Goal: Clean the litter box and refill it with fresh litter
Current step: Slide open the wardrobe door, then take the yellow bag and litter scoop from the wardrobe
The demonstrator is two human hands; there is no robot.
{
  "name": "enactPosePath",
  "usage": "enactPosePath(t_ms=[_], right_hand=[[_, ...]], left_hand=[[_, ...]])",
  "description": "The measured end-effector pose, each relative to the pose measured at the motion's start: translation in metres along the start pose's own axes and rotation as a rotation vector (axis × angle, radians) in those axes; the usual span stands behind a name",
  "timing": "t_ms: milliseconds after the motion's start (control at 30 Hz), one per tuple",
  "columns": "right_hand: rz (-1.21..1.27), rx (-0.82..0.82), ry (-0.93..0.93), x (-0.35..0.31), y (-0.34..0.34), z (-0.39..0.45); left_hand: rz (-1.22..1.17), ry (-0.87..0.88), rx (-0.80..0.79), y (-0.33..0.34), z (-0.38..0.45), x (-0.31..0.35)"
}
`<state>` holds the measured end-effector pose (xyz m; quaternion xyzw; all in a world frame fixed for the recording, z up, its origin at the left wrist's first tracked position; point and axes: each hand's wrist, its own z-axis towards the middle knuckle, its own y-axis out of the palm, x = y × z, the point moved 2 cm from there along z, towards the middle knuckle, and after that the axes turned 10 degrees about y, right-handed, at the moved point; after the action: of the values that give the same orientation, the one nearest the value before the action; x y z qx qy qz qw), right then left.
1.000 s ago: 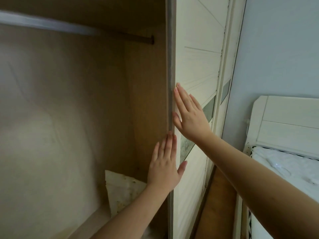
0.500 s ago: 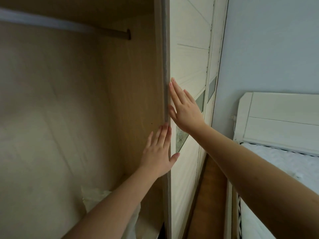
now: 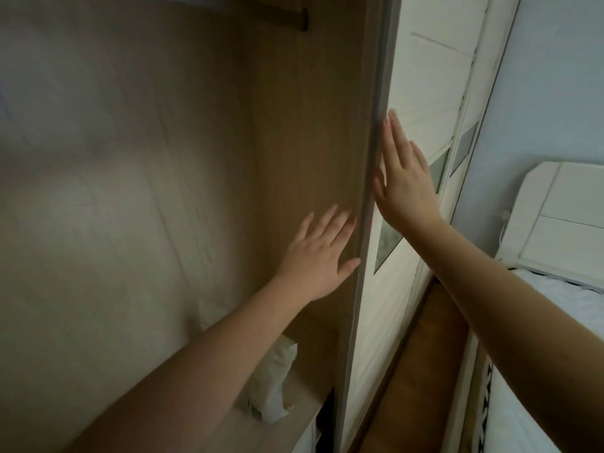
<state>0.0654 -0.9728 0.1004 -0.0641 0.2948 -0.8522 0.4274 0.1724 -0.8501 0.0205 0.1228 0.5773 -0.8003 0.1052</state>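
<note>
- Sliding wardrobe door (image 3: pixel 421 103): white panelled front with grey inset panes and a grey edge strip (image 3: pixel 376 132) running top to bottom; drawn aside to the right, leaving the wardrobe interior (image 3: pixel 130 158) exposed
- Right hand (image 3: pixel 405 178): fingers straight and together, palm laid flat on the door's white front just beside the edge strip; it holds nothing
- Left hand (image 3: pixel 318 253): fingers straight and slightly spread, reaching inside the opening, thumb at the edge strip; whether the palm touches the brown inner face cannot be told; it holds nothing
- Wardrobe contents: pale wood-grain back wall, brown side panel, a hanging rail (image 3: pixel 287 18) at the top; a crumpled white bag (image 3: pixel 274 387) stands on the light shelf (image 3: pixel 261 429) at the bottom, partly hidden by the left forearm; its contents cannot be told
- Room: brown wooden floor (image 3: pixel 421 371) in a narrow strip between wardrobe and bed; white headboard (image 3: pixel 562 210) and white mattress (image 3: pixel 555 308) at right; pale blue wall (image 3: pixel 549 76) behind
</note>
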Motion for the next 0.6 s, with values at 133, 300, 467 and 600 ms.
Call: enactPosePath(t_ms=[133,300,467,600], right_hand=[[0.055,0.014,0.149,-0.018,-0.001,-0.013],[0.173,0.015,0.22,-0.076,0.013,-0.053],[0.329,-0.098,0.134,-0.14,0.033,-0.11],[0.32,-0.252,-0.002,-0.175,0.057,-0.16]], left_hand=[[0.042,-0.122,-0.015,0.014,-0.052,-0.027],[0.033,-0.358,-0.02,0.039,-0.127,-0.048],[0.015,-0.572,-0.023,0.087,-0.213,-0.063],[-0.057,-0.766,-0.086,0.128,-0.253,-0.062]])
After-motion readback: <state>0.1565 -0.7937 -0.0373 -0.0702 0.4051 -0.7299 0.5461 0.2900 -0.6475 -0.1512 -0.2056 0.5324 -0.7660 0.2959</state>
